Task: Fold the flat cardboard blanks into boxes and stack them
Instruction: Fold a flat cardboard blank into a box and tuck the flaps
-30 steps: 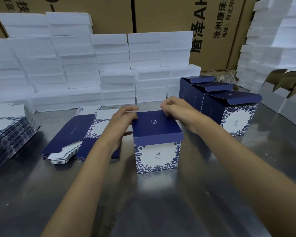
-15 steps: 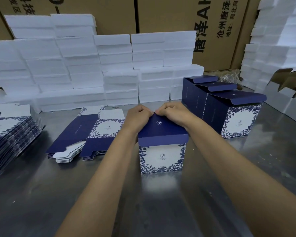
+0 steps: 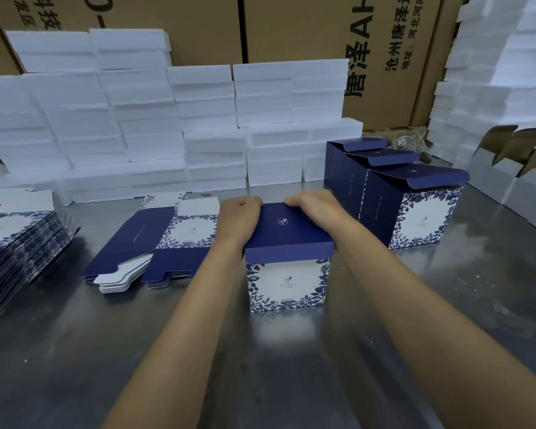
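My left hand (image 3: 240,216) is curled into a loose fist at the far left corner of the box's navy lid (image 3: 287,227), knuckles pressing down on it, and my right hand (image 3: 314,209) is curled the same way at the far right corner; the fingertips of both fold over the back edge, so I cannot tell what they pinch there. The lid lies between my two wrists, tilted a little toward me, its front lip hanging over the box (image 3: 287,286), which stands upright on the metal table (image 3: 136,351) right in front of me, its white face with blue leaves turned my way. Just left of my left forearm lies a small pile of flat blanks (image 3: 155,239), and a taller stack of blanks (image 3: 16,243) sits well apart at the left edge. To the right, near my right arm, stand three folded boxes (image 3: 409,209) in a row with their lids raised. White foam blocks (image 3: 143,125) are piled along the back of the table, against brown cartons (image 3: 291,26).
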A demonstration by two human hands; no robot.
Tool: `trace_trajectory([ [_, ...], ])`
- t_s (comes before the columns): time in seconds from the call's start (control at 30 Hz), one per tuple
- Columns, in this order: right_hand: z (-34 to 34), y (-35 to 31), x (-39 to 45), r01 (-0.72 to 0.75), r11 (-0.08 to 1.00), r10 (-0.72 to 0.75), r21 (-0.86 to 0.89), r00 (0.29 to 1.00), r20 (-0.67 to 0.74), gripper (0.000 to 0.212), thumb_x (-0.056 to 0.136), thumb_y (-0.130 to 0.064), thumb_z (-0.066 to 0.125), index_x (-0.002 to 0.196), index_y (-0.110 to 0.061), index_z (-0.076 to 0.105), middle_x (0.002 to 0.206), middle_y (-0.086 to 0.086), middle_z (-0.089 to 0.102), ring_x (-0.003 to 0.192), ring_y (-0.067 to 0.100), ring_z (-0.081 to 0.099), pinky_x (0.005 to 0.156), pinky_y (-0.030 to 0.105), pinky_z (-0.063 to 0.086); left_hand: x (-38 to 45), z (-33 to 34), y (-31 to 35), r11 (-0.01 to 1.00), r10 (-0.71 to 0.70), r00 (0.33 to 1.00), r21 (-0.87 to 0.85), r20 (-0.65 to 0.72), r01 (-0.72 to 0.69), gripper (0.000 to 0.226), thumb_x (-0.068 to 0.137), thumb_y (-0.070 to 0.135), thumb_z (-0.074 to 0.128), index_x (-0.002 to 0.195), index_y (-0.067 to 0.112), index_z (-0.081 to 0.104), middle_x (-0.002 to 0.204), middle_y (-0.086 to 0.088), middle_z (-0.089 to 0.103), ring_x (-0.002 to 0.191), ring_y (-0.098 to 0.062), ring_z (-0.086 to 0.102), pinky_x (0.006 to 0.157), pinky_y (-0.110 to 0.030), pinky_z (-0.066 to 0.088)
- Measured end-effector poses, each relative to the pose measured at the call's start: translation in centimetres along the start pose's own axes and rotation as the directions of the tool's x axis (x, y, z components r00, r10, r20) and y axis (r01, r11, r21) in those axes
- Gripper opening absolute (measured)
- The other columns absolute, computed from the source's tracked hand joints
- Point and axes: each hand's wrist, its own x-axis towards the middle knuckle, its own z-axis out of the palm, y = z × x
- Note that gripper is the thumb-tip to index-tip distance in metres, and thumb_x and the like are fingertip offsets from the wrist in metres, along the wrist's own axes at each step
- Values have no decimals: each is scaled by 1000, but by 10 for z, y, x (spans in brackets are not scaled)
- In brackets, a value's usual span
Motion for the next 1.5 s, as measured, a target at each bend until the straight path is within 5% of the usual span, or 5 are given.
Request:
trace_trajectory([
  [0.63, -3, 6, -7, 111, 988, -117, -106, 992, -54, 21, 97, -28, 64, 81, -14, 59, 87, 4, 63, 76, 18, 58, 65, 24, 47, 7, 0, -7, 969, 95, 993, 223, 63, -107, 14, 103, 15, 36, 92, 16, 44, 94, -7, 47, 84, -20, 43, 70, -29, 31],
  [0.8, -6, -4, -22, 405, 580, -596, -707, 803, -29, 11, 95, -25, 60, 92, -19, 69, 92, -5, 69, 98, 21, 57, 93, 37, 43, 14, 1, -4, 912, 84, 995, 398, 47, -95, 29, 103, 18, 31, 124, 5, 46, 119, -9, 56, 107, -30, 53, 78, -34, 38],
  [1.03, -18, 36, -52, 541, 812, -511, -219, 840, 183, 25, 83, -24, 82, 108, -24, 75, 126, -16, 64, 132, 2, 43, 105, 6, 28, 27, 4, 2, 857, 128, 992, 506, -15, -103, 23, 100, 17, 35, 120, 9, 45, 112, -11, 59, 103, -34, 55, 85, -38, 42],
  [1.23, -16, 47, -47, 508, 856, -490, -101, 857, 156, 30, 82, -20, 82, 110, -29, 74, 135, -20, 57, 142, -5, 31, 105, 4, 21, -7, -3, -2, 904, 402, 910, -112, -101, -412, 8, 96, 14, 62, 97, 14, 55, 91, 4, 64, 85, 1, 59, 79, -16, 41],
  [1.5, -11, 58, -41, 500, 856, -515, 133, 849, 119, 19, 80, -13, 84, 93, -26, 79, 133, -14, 60, 139, -8, 37, 111, 17, 28, -50, -10, -52, 874, 470, 873, -204, 131, -440, 24, 75, 29, 77, 95, 17, 70, 135, 11, 58, 143, 1, 32, 118, -33, 29],
])
